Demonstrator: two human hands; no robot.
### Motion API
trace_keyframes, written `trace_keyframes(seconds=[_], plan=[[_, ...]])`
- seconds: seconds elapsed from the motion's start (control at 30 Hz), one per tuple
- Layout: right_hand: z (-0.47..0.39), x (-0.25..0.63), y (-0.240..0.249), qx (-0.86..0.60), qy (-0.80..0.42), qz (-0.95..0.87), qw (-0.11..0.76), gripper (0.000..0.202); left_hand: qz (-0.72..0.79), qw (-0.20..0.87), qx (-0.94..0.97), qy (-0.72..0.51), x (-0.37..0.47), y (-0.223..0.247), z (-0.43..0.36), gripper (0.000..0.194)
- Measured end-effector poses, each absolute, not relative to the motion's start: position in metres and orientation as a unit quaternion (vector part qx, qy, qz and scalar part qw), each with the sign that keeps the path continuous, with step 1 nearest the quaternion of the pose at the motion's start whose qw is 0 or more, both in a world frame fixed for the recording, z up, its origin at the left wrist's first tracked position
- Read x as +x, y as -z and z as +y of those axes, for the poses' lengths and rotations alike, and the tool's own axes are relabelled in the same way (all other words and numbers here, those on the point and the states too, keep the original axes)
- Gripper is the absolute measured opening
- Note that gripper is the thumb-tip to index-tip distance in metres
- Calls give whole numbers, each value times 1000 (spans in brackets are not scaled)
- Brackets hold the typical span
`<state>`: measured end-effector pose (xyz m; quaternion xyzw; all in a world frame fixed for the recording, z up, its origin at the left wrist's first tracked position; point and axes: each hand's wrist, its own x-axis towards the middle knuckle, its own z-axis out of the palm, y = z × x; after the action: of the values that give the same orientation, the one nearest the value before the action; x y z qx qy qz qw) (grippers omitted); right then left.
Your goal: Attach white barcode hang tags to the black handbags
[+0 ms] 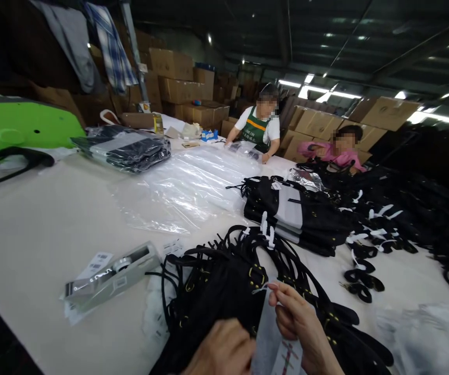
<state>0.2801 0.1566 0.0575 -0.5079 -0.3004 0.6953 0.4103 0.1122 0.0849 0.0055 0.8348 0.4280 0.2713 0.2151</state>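
Left hand [220,348] low at frame bottom, fingers curled against paper tag [271,344]; grip itself hidden. Tag between both hands, long axis running up-down, over black straps [224,271] on bench [45,224]. Right hand [300,325] pinches tag's top edge.

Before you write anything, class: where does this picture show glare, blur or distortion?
Head view: ceiling strip lights blow out white; clear plastic sheets catch sheen; the left hand and right hand look soft at the bottom edge; the white table's edge slants from wide-angle distortion.
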Motion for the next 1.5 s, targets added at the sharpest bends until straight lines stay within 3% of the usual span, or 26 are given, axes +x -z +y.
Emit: trace_keyframes(seconds=[0.13,0.27,0.4,0.57,0.87,1.13,1.5], plan=[[170,283,-54,-499,-697,-296,421,30,573,204,764,-214,118,-36,174,30],[178,285,-50,-510,-686,-297,426,35,633,341,684,-122,130,-38,233,21],[179,285,-44,-524,-664,-314,431,33,640,440,617,-128,135,-30,248,22],[176,284,-39,-536,-654,-306,437,38,596,552,550,-192,134,-32,246,32],[168,281,-25,-608,-598,-307,423,40,444,686,531,-226,123,-18,254,29],[170,278,-11,-656,-486,-433,383,26,379,711,570,-161,119,-10,262,18],[175,257,-27,-717,-345,-540,276,33,315,763,548,-133,111,-3,272,18]])
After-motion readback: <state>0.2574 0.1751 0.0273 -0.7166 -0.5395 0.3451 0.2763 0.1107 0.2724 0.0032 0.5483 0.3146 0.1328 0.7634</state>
